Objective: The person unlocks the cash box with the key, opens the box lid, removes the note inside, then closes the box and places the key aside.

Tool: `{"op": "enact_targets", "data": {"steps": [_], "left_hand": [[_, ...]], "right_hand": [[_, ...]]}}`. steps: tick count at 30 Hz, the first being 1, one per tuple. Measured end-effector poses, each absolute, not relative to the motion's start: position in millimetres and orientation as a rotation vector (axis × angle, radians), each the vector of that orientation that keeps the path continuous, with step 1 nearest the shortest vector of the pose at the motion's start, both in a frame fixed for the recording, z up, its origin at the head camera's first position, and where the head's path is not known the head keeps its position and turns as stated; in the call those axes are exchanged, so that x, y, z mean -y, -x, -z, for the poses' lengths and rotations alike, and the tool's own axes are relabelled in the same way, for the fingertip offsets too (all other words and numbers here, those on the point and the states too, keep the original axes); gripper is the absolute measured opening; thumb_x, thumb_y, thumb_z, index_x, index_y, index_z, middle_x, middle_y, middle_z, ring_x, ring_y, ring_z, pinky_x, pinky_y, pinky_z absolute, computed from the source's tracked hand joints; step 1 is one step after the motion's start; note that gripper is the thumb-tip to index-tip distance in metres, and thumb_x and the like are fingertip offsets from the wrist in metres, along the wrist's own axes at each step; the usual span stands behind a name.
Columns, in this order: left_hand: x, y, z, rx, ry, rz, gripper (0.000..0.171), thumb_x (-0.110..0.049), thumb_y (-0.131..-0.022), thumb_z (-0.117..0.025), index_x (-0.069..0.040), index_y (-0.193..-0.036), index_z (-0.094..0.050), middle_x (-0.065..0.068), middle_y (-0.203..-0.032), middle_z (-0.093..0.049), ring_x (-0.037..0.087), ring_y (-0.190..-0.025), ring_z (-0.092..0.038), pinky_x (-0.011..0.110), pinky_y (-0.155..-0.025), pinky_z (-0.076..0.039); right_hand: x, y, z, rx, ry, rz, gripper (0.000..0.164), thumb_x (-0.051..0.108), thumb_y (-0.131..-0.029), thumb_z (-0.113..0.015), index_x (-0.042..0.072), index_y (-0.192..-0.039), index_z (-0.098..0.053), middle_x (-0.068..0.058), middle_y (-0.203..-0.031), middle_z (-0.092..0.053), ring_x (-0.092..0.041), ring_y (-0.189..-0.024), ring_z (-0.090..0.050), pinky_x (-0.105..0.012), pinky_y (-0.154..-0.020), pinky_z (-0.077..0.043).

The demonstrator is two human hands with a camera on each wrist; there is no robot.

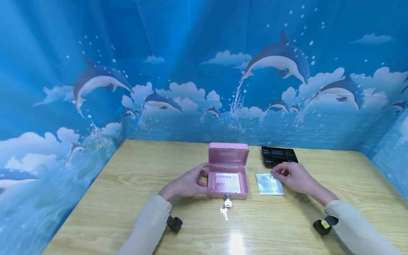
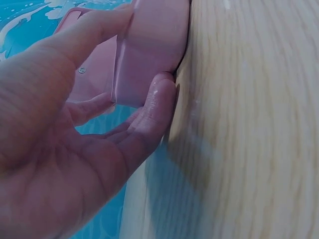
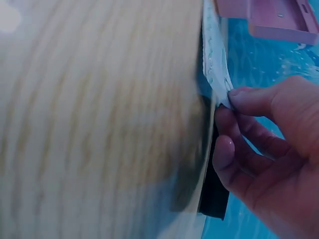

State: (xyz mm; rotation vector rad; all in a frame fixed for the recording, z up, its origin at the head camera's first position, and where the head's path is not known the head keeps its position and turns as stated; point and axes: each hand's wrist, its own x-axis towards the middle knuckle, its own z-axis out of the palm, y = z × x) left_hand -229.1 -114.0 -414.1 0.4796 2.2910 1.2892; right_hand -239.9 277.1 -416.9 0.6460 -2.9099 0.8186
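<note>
A pink metal cash box (image 1: 244, 185) stands on the table with its lid raised. My left hand (image 1: 188, 182) grips its left side, thumb at the front corner and fingers toward the back; the left wrist view shows fingertips (image 2: 162, 92) against the box wall low by the tabletop. Inside the box lies a flat printed packet or card (image 1: 227, 184) with a line of characters. With thumb and forefinger, my right hand (image 1: 294, 177) pinches the upper right corner of a pale blue, square flat packet (image 1: 268, 187). In the right wrist view this packet (image 3: 214, 55) appears nearly edge-on, slightly thick.
Two keys (image 1: 224, 210) hang from the lock at the box's front and lie toward me. Behind the right hand is a black compartment tray (image 1: 271, 163). A blue dolphin-print curtain (image 1: 191, 42) borders the wooden table (image 1: 143, 163) at the back and sides.
</note>
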Motion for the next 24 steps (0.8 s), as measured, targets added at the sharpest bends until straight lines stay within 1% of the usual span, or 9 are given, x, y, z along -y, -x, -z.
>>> {"op": "enact_targets", "data": {"steps": [4,11,16,19,24], "left_hand": [[115.1,229.2,413.1,-2.275,-0.496,-1.300,0.093,-0.020,-0.086,-0.083,-0.026,-0.160,-0.027,0.013,-0.134,-0.056,0.018,-0.102,-0.068,0.035,-0.090,-0.060],[115.2,230.4,413.4,-2.254,-0.518,-1.297,0.092,-0.022,-0.086,-0.083,-0.024,-0.159,-0.027,0.014,-0.134,-0.057,0.019,-0.102,-0.069,0.035,-0.089,-0.060],[115.0,229.9,413.6,-2.256,-0.541,-1.300,0.092,-0.019,-0.087,-0.082,-0.021,-0.160,-0.026,0.016,-0.133,-0.057,0.020,-0.100,-0.069,0.035,-0.088,-0.061],[115.0,229.6,414.4,-2.249,-0.559,-1.311,0.092,-0.017,-0.087,-0.081,-0.018,-0.160,-0.025,0.018,-0.134,-0.057,0.020,-0.098,-0.070,0.034,-0.086,-0.061],[113.9,229.4,414.8,-2.243,-0.567,-1.316,0.093,-0.017,-0.087,-0.081,-0.017,-0.160,-0.024,0.019,-0.135,-0.058,0.020,-0.097,-0.070,0.033,-0.085,-0.061]], "right_hand": [[-274.7,243.2,418.8,2.915,-0.703,-0.732,0.013,0.002,-0.090,-0.073,0.010,-0.098,-0.079,-0.003,-0.093,-0.076,-0.007,-0.078,-0.062,-0.021,-0.065,-0.053],[-272.1,246.9,422.2,2.956,-0.696,-0.649,0.012,0.003,-0.089,-0.073,0.013,-0.095,-0.079,-0.001,-0.086,-0.073,-0.006,-0.073,-0.053,-0.021,-0.063,-0.048],[-270.4,248.4,422.3,2.952,-0.711,-0.613,0.014,0.001,-0.088,-0.073,0.013,-0.094,-0.078,0.004,-0.082,-0.069,-0.006,-0.071,-0.051,-0.022,-0.062,-0.047],[-270.4,247.9,421.0,2.939,-0.735,-0.606,0.012,0.002,-0.087,-0.074,0.012,-0.093,-0.078,0.006,-0.079,-0.067,-0.004,-0.070,-0.050,-0.022,-0.061,-0.046],[-271.0,245.6,419.6,2.918,-0.742,-0.583,0.009,0.004,-0.087,-0.076,0.011,-0.092,-0.078,0.007,-0.077,-0.066,-0.001,-0.069,-0.051,-0.021,-0.059,-0.047]]}}
